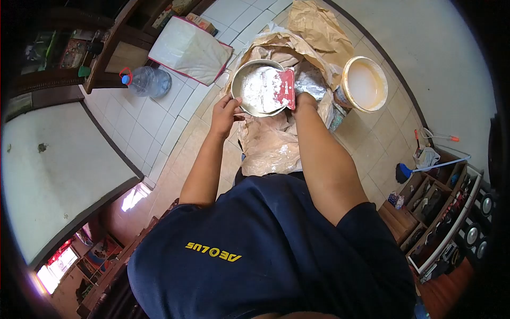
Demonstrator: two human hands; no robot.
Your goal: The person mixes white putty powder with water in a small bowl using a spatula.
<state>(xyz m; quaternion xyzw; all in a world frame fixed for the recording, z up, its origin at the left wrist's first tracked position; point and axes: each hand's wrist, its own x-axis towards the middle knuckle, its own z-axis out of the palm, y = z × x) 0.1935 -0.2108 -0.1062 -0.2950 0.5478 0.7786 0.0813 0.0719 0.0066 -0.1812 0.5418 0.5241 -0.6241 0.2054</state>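
A round metal pan [240, 80] with white powder in it is over an open brown paper bag [265, 146]. My left hand [227, 112] is closed on the pan's left rim, with the thumb at the edge. A wide red scraper [287, 87], smeared with white powder, reaches across the pan's right side. My right hand [305, 102] is closed at the scraper's right edge; its fingers are mostly hidden. Behind that hand, shiny silvery plastic [311, 80] shows inside the bag.
A bucket [383, 87] of whitish liquid stands right of the bag. Crumpled brown paper [321, 32] lies beyond. On the tiled floor to the left are a large clear water bottle [151, 82] and a white sheet with red edging [186, 48]. A shelf [425, 212] stands at right.
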